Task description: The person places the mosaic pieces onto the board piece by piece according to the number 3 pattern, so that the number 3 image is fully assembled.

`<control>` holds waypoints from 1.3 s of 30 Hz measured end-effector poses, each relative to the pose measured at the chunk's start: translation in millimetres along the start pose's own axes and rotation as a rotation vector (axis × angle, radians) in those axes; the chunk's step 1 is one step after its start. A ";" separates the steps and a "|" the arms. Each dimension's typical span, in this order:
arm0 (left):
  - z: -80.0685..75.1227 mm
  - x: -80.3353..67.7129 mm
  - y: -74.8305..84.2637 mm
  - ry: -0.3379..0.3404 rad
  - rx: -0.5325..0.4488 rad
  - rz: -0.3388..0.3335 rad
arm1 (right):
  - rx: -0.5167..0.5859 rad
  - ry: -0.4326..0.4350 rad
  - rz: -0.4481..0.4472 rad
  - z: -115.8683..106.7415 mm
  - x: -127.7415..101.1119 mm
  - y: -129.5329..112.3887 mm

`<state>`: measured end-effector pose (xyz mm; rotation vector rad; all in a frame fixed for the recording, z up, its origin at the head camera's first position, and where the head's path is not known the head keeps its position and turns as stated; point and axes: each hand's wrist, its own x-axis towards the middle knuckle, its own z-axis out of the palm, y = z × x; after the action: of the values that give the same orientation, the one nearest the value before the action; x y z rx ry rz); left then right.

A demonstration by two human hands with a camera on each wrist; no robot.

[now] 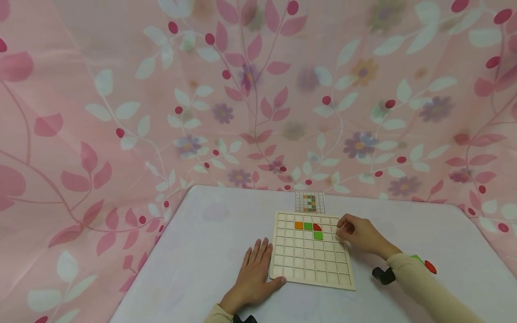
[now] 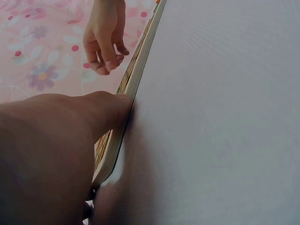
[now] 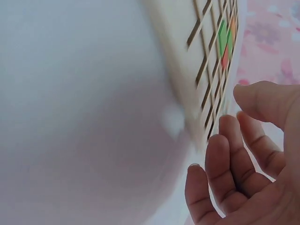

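Note:
A pale wooden grid board [image 1: 311,264] lies on the white table [image 1: 202,251]. In its top rows sit an orange tile [image 1: 299,225], a green tile [image 1: 308,226], a red tile [image 1: 317,227] and a second green tile [image 1: 318,235]. My left hand [image 1: 254,273] lies flat on the table beside the board's left edge, its thumb [image 2: 105,110] against the board's edge [image 2: 136,77]. My right hand [image 1: 357,233] hovers over the board's upper right edge with fingers loosely curled. In the right wrist view its palm [image 3: 243,183] is empty, next to the board [image 3: 187,56].
A small printed pattern card [image 1: 309,202] lies just beyond the board's far edge. A loose red piece [image 1: 430,267] and a green piece [image 1: 417,259] lie on the table behind my right sleeve. A pink flowered cloth [image 1: 121,112] hangs behind and around the table.

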<state>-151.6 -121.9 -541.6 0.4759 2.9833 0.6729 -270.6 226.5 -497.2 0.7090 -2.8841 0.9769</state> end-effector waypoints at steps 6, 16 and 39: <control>1.7 0.6 -0.1 0.012 -0.007 0.007 | -0.106 0.023 0.063 -24.4 -18.8 18.1; 1.5 1.4 -0.4 0.025 -0.004 0.011 | -0.160 -0.060 0.163 -63.1 -59.8 60.6; 2.6 1.1 -1.0 0.005 -0.012 -0.006 | -0.161 -0.069 0.189 -46.8 -85.3 69.7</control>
<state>-152.6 -121.4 -544.4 0.4644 2.9823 0.6924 -229.5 337.9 -512.8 0.4763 -3.0913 0.7355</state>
